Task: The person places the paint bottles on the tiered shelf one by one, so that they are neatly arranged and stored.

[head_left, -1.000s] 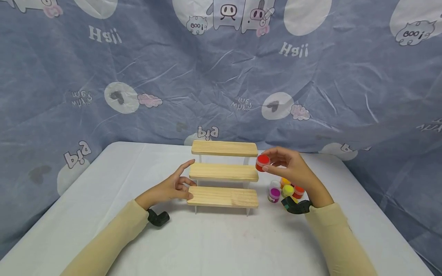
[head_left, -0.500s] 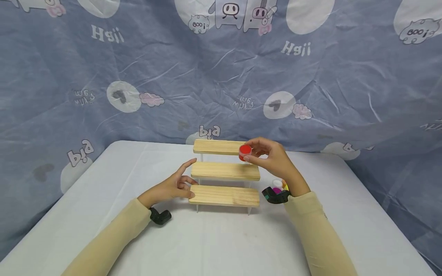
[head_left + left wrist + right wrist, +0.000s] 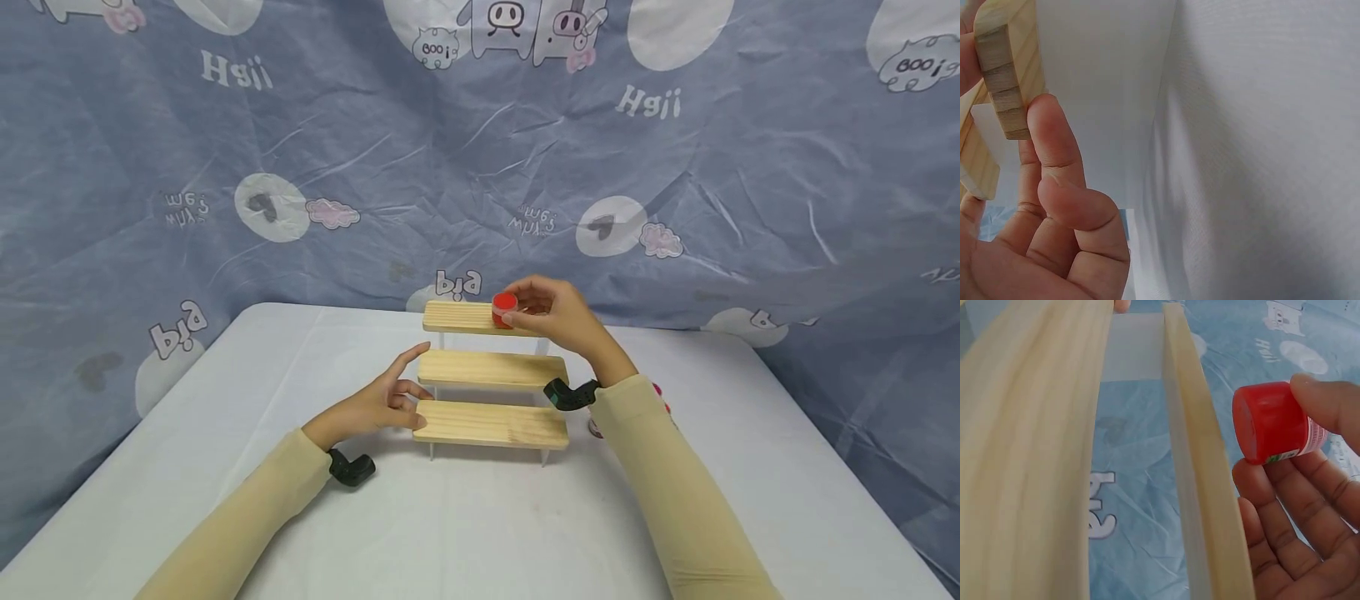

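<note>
Right hand point(image 3: 555, 321) pinches the red jar point(image 3: 504, 310) at its fingertips, over the top shelf point(image 3: 457, 317).

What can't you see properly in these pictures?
- Little paint jars: head view, mostly hidden behind the right sleeve.
- Red jar label: right wrist view, too small to read.
- Whether the red jar touches the top shelf: unclear.
- Left hand: left wrist view, cut off by the edge.
</note>
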Tool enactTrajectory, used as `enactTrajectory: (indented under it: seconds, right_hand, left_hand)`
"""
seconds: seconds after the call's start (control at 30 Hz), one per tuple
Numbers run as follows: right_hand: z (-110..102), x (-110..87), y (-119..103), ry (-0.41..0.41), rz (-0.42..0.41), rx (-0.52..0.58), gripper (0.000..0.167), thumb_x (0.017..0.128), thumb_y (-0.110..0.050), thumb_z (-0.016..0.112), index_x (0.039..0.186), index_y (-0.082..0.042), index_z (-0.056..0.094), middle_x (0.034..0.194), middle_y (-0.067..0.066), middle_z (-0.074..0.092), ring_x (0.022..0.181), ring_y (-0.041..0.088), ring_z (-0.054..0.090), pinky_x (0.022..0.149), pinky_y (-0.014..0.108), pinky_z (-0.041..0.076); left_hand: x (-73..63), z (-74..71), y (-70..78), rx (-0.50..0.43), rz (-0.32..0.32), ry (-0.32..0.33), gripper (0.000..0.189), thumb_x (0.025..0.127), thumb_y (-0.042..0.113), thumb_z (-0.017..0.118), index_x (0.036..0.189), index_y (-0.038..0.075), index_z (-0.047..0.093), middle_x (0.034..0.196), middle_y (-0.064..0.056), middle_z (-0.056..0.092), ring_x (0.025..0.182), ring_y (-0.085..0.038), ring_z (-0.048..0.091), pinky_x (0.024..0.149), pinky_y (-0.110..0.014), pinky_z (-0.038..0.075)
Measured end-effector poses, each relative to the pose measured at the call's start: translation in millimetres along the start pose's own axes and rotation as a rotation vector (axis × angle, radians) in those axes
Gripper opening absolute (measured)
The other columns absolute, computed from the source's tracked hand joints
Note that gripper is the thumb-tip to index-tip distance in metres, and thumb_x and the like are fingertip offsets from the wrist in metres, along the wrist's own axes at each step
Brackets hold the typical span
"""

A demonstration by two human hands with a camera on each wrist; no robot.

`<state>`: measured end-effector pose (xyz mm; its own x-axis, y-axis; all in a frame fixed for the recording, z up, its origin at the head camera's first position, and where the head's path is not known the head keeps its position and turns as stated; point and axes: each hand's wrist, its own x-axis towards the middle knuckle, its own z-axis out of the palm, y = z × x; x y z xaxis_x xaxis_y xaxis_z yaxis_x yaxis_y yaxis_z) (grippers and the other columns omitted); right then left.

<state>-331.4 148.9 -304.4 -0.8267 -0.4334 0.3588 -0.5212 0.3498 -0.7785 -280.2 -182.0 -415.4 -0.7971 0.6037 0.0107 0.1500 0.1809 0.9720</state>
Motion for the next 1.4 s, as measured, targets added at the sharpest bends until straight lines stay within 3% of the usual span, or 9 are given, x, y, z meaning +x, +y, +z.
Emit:
enactTrajectory:
  seconds: [0.3, 0.67, 1.23, 1.4]
  right_hand:
    - [11, 23.8, -2, -0.094, 0.060, 0.107, 0.039, 0.095, -0.005, 0.083, 0.131, 0.004, 0.071, 0.119, 0.017, 0.076, 0.106, 0.026, 0.073, 0.094, 0.033, 0.056]
    - [28, 43.2, -4, -0.141, 0.082, 0.174, 0.042, 0.095, -0.005, 0.080, 0.136, 0.003, 0.070, 0.120, 0.016, 0.077, 0.110, 0.024, 0.072, 0.100, 0.034, 0.050]
    - [51, 56.1, -3, -0.134, 0.050, 0.001, 0.039, 0.098, -0.013, 0.081, 0.134, -0.001, 0.073, 0.114, 0.013, 0.078, 0.089, 0.020, 0.064, 0.078, 0.031, 0.047]
    - [56, 57.3, -6, -0.106, 0.047, -0.055, 0.039, 0.099, -0.018, 0.082, 0.133, -0.002, 0.074, 0.113, 0.012, 0.078, 0.077, 0.018, 0.055, 0.072, 0.029, 0.043]
  left_hand:
    - [2.2, 2.0, -0.8, -0.010, -0.001, 0.006, 0.117, 0.093, 0.002, 0.079, 0.175, 0.028, -0.001, 0.130, -0.022, 0.063, 0.081, -0.016, 0.064, 0.079, -0.031, 0.051]
    - [3.7, 3.2, -2.6, -0.027, -0.003, -0.001, 0.118, 0.092, 0.002, 0.079, 0.175, 0.027, -0.001, 0.128, -0.021, 0.063, 0.083, -0.017, 0.065, 0.078, -0.031, 0.052]
    - [2.7, 0.9, -2.7, -0.023, 0.006, -0.012, 0.117, 0.095, 0.001, 0.077, 0.175, 0.028, -0.004, 0.131, -0.023, 0.062, 0.085, -0.017, 0.067, 0.080, -0.031, 0.052]
    - [2.6, -0.4, -3.2, -0.032, 0.008, -0.008, 0.117, 0.094, 0.000, 0.077, 0.175, 0.029, -0.003, 0.130, -0.022, 0.062, 0.082, -0.016, 0.066, 0.081, -0.031, 0.053]
